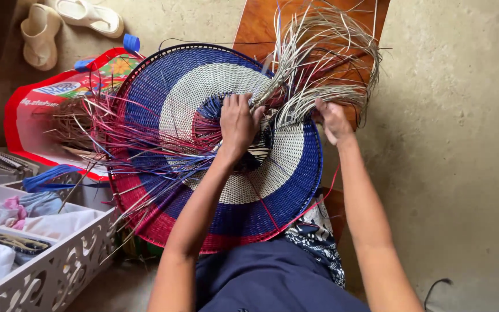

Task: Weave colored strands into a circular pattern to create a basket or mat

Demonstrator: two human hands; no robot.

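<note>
Both hands work at the middle of a large round woven piece [215, 144] that rests on the person's lap. Left hand [238, 124] lies with its back to the camera, fingers curled down and pinching pale strands near the centre of the weave. Right hand [334, 120] is closed around a bundle of loose pale strands [324, 58], which fan upward and curl over from the grip.

Nearest the camera, dark blue clothing [272, 277] covers the lap, with a patterned blue and white cloth [319, 242] just beside it under the piece's lower right edge. The woven piece shows rings of red, blue and off-white, and unwoven red and blue strands [128, 156] stick out from its left side.

At the lower left stands a white cut-out patterned box [59, 271] holding folded cloths. Farther left lies a red-edged printed bag [36, 115], partly under the loose strands. Behind the piece a brown wooden surface [255, 23] shows, and at the top left a pair of pale sandals [64, 20] sits on the concrete floor [457, 144].
</note>
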